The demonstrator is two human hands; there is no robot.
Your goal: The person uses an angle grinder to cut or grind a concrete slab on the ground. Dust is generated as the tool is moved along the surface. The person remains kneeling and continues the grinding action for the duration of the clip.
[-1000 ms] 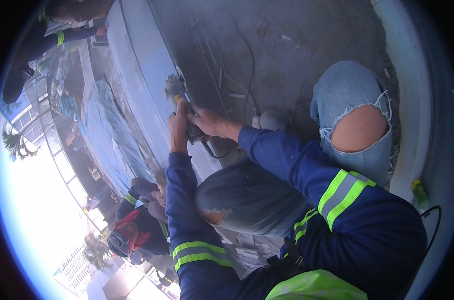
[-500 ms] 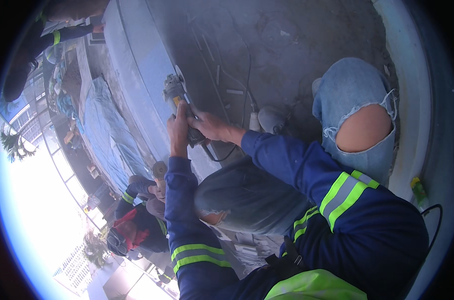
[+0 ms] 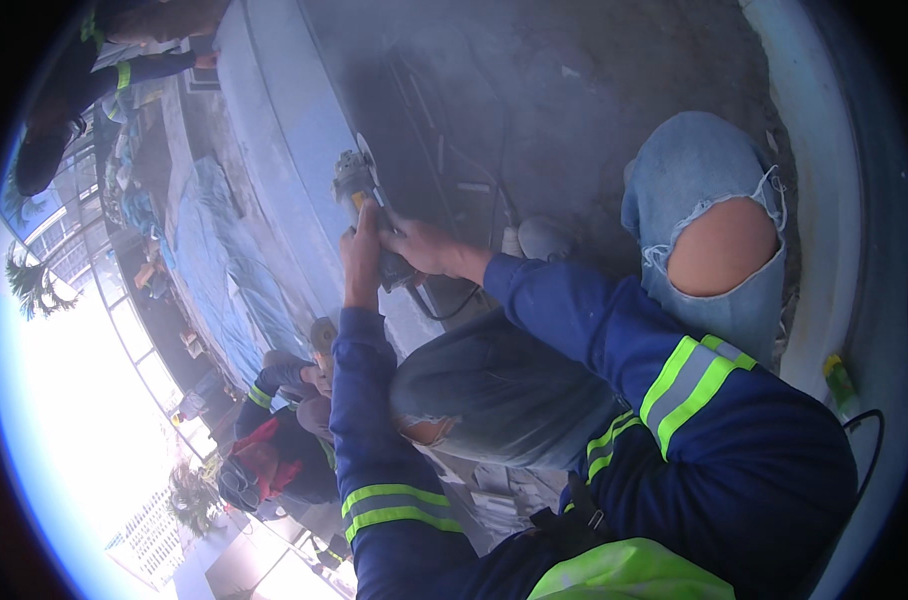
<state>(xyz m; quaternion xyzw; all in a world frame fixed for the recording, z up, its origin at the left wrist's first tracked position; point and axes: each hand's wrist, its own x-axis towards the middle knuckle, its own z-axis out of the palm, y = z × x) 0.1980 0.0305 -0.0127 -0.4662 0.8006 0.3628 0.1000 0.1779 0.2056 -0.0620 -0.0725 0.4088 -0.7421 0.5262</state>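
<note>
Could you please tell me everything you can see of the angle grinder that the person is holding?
The angle grinder is a small handheld power tool with a grey head and a disc guard, its front end against the pale concrete ledge. The left hand and right hand cover most of its body. A dark cable trails from it. Dust hangs around it.

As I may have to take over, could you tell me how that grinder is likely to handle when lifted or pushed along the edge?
The grinder looks stiff and fairly heavy for its size: both the left hand and right hand grip it. Its cord is floppy and may drag. With dust around it, the body could be slippery.
</note>
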